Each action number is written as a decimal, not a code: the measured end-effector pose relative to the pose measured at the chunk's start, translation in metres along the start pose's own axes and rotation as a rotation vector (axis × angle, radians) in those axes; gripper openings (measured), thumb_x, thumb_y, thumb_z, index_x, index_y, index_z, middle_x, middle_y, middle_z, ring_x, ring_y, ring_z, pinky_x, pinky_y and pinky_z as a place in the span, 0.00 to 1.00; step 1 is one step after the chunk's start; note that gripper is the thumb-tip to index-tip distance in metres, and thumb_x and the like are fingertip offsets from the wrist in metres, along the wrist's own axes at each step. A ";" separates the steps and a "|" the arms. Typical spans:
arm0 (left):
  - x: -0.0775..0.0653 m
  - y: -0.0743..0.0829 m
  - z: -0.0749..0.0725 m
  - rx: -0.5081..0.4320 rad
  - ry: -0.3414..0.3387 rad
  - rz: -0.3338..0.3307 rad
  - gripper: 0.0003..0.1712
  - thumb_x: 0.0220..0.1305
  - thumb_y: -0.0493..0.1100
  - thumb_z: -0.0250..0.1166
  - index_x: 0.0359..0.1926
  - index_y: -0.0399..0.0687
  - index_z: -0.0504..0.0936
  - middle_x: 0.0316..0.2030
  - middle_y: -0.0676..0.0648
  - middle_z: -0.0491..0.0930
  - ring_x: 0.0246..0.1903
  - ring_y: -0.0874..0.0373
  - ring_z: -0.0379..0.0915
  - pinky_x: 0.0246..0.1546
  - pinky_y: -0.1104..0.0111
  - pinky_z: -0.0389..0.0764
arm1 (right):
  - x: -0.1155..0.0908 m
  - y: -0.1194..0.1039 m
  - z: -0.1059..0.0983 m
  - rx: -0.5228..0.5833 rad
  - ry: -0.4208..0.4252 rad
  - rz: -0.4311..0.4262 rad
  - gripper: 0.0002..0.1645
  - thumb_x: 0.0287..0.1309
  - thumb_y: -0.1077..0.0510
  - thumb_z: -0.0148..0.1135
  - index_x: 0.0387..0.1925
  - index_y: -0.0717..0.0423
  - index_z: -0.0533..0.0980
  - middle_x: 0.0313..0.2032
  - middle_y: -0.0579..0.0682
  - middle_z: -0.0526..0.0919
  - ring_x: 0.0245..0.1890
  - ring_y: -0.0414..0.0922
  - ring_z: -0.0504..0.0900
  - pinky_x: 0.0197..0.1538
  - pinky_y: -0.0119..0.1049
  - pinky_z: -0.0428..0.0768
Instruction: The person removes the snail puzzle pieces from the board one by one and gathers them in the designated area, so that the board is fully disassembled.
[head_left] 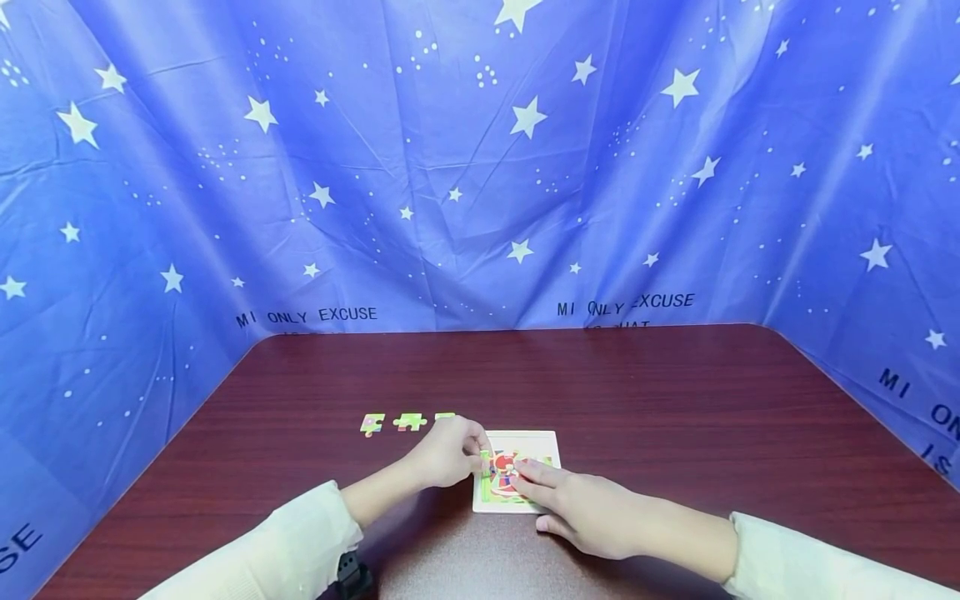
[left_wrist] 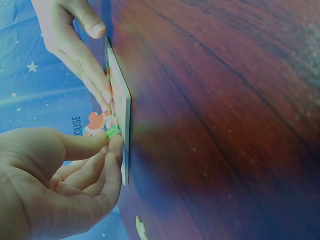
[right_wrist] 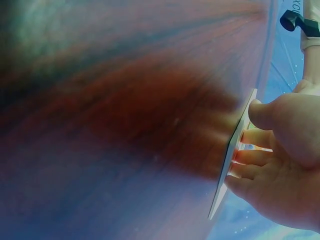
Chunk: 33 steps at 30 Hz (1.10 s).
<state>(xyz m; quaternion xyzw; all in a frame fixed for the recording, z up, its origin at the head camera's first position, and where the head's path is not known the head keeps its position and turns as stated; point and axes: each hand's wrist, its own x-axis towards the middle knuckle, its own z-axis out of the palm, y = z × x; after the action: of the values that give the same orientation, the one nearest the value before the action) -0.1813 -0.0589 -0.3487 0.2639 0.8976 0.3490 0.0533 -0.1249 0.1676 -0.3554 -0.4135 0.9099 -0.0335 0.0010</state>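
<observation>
A jigsaw puzzle in a white-framed tray [head_left: 517,437] lies on the table in front of me, its picture red, green and white. At the tray's left side, my left hand [head_left: 448,452] pinches a puzzle piece [left_wrist: 111,132] between thumb and fingertips. The piece shows a green edge in the left wrist view and is partly hidden by the fingers. My right hand [head_left: 596,510] reaches in from the right, its extended fingers [right_wrist: 252,157] resting on the picture and covering its right part. The right thumb stays near the tray's front edge.
Loose puzzle pieces lie in a row left of the tray: one at the far left [head_left: 372,423], another beside it [head_left: 409,422], and a third [head_left: 445,415] partly behind my left hand. A blue star-patterned cloth [head_left: 420,167] hangs around the dark red table [head_left: 675,400].
</observation>
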 end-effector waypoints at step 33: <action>-0.010 -0.022 -0.040 -0.360 -0.013 -0.325 0.11 0.54 0.32 0.68 0.40 0.32 0.85 0.29 0.38 0.87 0.25 0.61 0.83 0.32 0.66 0.85 | -0.001 -0.001 0.000 -0.003 0.014 -0.013 0.30 0.66 0.49 0.55 0.67 0.54 0.67 0.68 0.53 0.69 0.67 0.47 0.70 0.60 0.41 0.77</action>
<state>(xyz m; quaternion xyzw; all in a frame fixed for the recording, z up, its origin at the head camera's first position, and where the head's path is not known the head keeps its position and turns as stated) -0.1933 -0.1014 -0.3336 0.1046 0.8512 0.4886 0.1607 -0.1235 0.1682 -0.3557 -0.4191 0.9073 -0.0349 -0.0065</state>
